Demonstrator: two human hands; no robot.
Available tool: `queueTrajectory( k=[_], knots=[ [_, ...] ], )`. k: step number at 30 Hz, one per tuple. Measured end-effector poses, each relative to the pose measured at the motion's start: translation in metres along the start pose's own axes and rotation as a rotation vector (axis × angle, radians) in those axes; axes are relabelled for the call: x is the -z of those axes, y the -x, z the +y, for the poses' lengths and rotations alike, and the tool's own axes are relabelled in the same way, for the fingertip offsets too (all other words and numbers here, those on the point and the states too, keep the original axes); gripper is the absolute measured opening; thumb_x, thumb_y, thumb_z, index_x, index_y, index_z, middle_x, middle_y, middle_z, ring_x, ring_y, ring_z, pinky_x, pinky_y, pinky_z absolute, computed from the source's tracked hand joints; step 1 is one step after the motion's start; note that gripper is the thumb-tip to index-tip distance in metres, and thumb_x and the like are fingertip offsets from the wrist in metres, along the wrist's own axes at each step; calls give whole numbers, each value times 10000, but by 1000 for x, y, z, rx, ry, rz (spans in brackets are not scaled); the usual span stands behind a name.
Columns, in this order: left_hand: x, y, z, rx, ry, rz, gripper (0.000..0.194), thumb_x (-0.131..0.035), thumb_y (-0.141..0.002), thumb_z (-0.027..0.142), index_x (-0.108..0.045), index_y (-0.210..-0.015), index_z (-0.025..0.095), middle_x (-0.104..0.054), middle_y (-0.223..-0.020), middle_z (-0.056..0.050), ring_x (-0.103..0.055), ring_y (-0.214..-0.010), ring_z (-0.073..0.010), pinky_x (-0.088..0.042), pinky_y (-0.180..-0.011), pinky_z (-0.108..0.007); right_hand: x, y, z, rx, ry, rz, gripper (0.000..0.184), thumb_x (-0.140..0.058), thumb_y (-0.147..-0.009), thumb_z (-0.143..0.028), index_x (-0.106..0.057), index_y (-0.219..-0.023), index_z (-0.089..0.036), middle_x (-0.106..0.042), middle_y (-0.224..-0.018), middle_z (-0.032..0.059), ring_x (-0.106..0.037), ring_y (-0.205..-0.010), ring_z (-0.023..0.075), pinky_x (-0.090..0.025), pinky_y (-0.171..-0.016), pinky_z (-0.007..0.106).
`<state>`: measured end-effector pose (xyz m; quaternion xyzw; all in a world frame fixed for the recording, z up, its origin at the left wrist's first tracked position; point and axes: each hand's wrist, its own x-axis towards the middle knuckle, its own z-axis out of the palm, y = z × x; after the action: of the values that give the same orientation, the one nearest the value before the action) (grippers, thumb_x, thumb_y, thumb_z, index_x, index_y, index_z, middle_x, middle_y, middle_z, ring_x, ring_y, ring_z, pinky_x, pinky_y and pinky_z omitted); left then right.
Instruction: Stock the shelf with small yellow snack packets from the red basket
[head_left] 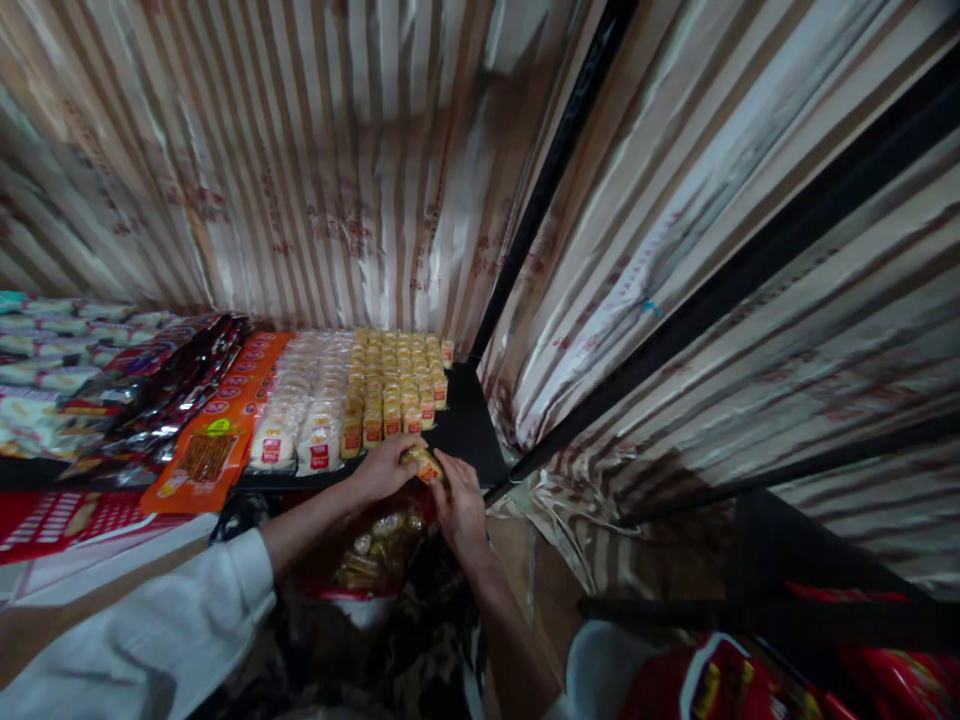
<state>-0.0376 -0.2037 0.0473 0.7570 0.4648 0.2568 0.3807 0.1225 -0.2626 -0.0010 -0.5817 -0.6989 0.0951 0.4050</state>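
A small yellow snack packet with a red label is held up at the shelf's front edge. My left hand grips it from the left and my right hand from the right, fingers closed around its ends. Just behind stand rows of similar yellow packets, lined up on the black shelf. Below my hands a bag of yellow packets lies in shadow, its outline partly hidden by my arms.
Left of the yellow rows are clear packs of white round snacks, orange stick-snack bags and dark shiny bags. A red basket sits under the shelf. Black frame bars cross before striped curtains. Red bags lie lower right.
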Motion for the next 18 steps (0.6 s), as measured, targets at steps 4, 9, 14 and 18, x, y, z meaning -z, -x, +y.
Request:
queueTrajectory(
  k=[4, 9, 14, 18],
  knots=[
    [-1, -45, 14, -120, -62, 4, 363, -501, -747, 129, -618, -1090, 153, -640, -1097, -80, -600, -949, -176, -474, -878, -316, 7, -32, 15, -28, -10, 58, 385, -444, -872, -213, -551, -1240, -183, -622, -1163, 94, -545, -1048, 216, -453, -927, 377],
    [-7, -106, 23, -98, -22, 99, 425, -519, -768, 145, -553, -1191, 145, -652, -1097, -84, -622, -930, -161, -485, -893, -315, 11, -82, 37, -98, 3, 166, 395, -412, -868, -224, -546, -1236, -176, -618, -1148, 107, -547, -1028, 227, -450, -903, 388],
    [-5, -160, 33, -64, -9, 147, 451, -476, -760, 52, -534, -1204, 110, -630, -1161, -123, -597, -1044, -182, -457, -958, -339, 3, -138, 69, -159, -17, 233, 409, -431, -832, -223, -552, -1215, -147, -626, -1127, 124, -559, -1028, 237, -436, -914, 390],
    [0, -199, 28, -12, 46, 123, 497, -461, -718, -10, -542, -1190, 123, -639, -1150, -105, -647, -913, -146, -495, -894, -301, -9, -174, 95, -218, -46, 284, 400, -447, -814, -232, -566, -1188, -150, -639, -1110, 115, -572, -1005, 230, -440, -898, 371]
  ],
)
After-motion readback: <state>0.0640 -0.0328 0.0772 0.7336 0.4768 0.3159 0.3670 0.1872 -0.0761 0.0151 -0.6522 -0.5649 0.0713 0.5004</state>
